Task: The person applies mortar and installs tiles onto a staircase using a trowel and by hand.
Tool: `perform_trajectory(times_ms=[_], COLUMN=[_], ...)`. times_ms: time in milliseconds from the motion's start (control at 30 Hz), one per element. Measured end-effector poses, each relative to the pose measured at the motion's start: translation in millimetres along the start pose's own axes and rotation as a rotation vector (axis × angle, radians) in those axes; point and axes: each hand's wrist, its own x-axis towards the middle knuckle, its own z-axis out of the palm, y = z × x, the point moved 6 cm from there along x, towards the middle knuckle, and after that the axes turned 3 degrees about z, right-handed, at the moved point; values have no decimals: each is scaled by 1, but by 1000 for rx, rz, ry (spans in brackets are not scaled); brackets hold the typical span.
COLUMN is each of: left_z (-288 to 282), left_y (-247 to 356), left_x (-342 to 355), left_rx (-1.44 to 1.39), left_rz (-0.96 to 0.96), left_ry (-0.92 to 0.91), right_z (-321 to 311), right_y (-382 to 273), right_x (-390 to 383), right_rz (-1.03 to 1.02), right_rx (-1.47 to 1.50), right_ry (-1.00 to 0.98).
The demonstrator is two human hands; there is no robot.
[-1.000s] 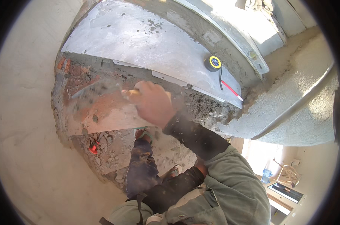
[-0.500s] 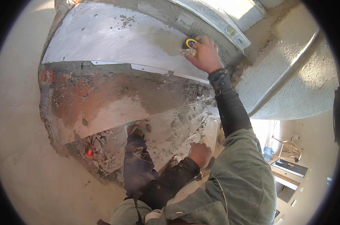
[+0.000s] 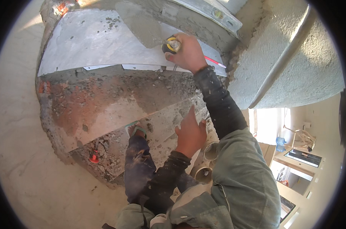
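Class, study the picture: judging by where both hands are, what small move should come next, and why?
Probably lift the tape measure off the grey slab: the right hand already grips it there, while the left hand hangs free and open above the rough step.

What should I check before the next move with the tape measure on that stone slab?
1. Right hand grips the yellow-and-black tape measure: ok.
2. Tape measure rests on the grey stone slab: ok.
3. Left hand empty, fingers spread over the rough mortar step: ok.
4. Blade pulled out: cannot tell.
5. Red pencil lies on the slab beside the wrist: ok.
6. Foot in green sandal among loose rubble: not ok.
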Motion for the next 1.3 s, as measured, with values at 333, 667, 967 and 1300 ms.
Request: perform_trajectory(times_ms=[333, 667, 967, 1300], left_z=[-26, -53, -91, -91], left_y=[-30, -34, -33, -33], left_x=[9, -5, -10, -8], left_rx=[-1729, -1535, -1643, -1679], left_rz=[-627, -674, -613, -680], left_ry=[316, 708, 731, 697], right_z=[-21, 0, 12, 32], right_y=[-2, 59, 90, 75], right_x=[-184, -212, -162, -153], right_rz=[263, 693, 703, 822], right_rx=[313, 877, 657, 1127], right_ry=[-143, 235, 519, 547])
